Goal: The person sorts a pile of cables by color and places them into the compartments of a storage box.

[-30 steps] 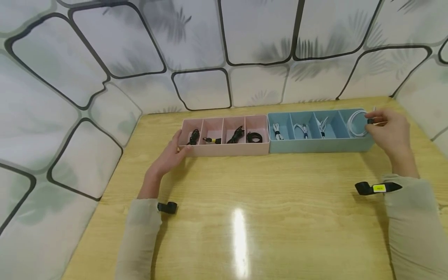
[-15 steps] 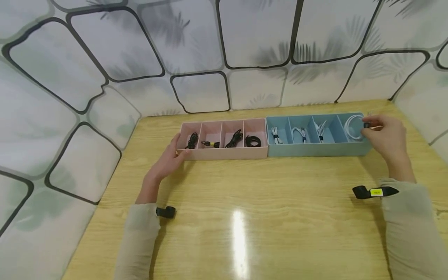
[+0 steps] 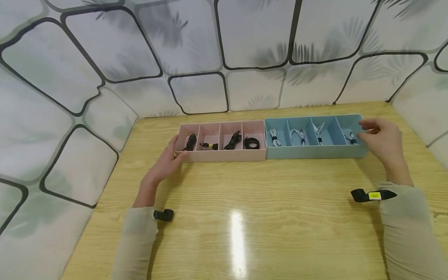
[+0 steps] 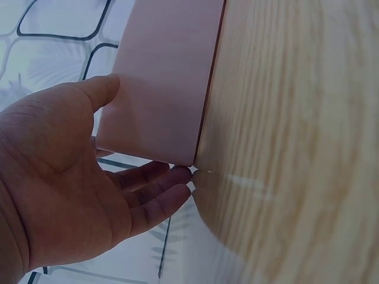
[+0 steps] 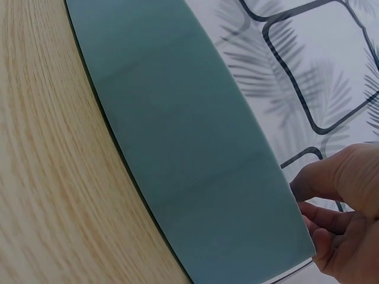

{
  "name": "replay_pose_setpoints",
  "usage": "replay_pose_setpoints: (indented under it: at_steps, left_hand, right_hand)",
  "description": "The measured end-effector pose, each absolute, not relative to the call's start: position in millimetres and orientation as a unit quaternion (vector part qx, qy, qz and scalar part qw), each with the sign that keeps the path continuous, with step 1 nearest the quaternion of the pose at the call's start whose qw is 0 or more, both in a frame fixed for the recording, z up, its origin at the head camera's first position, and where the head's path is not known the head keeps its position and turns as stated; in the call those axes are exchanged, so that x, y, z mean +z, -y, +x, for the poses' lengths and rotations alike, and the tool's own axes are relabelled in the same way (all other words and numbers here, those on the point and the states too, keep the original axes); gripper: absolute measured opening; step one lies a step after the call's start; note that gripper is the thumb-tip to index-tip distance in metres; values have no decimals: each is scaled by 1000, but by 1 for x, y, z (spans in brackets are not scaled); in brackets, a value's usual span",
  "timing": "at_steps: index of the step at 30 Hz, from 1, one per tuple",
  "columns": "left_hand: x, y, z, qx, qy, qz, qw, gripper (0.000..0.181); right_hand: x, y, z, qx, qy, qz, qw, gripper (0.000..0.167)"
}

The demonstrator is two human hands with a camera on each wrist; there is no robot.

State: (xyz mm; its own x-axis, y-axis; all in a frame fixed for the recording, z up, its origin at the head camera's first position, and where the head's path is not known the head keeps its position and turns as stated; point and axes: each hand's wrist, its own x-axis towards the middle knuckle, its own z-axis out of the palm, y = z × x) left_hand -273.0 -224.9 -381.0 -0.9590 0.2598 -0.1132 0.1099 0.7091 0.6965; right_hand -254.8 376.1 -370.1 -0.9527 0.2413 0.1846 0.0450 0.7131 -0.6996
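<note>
A pink divided box (image 3: 220, 155) and a blue divided box (image 3: 316, 151) stand end to end on the table. My left hand (image 3: 163, 165) holds the left end of the pink box; in the left wrist view its thumb (image 4: 103, 90) lies against the front face and the fingers go round the end. My right hand (image 3: 384, 142) is at the right end of the blue box, thumb and index finger apart, nothing seen between them. A white cable (image 3: 350, 138) lies in the rightmost blue compartment, beside those fingers. Some right fingers are hidden behind the blue wall (image 5: 237, 195).
The other blue compartments hold bundled white cables (image 3: 274, 138). Black cables lie in the pink compartments, among them a coiled one (image 3: 251, 143) and one with a yellow band (image 3: 209, 146). A patterned wall covering (image 3: 253, 89) rises behind the wooden table (image 3: 266, 217).
The white cable loop that my right hand pinched above the rightmost blue compartment has gone down into it, and the fingers have let go. My left hand stays at the pink box.
</note>
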Motion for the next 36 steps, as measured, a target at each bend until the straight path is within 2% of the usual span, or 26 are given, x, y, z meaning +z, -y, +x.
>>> replay_pose_setpoints:
  at_steps: [7,12,17,27,36]
  left_hand:
    - [-376,221,-280,365,-919,125,83,75]
    - [-374,217,-285,365,-919,127,81,74]
    - [-374,214,-288,354,-922,130,89,75]
    - [-374,219,-286,350,-925,113,97,77]
    - [-378,223,-277,350,-925,120,86,75]
  right_hand:
    - [-370,-379,-252,374,914,-82,131,36]
    - [-372,-385,-249,381,912,-71,135,31]
    - [-374,-389,-248,377,916,-64,123,34]
    - [-373,-383,-258,355,925,-53,124,37]
    - [-370,-379,-253,353,924,-55,135,36]
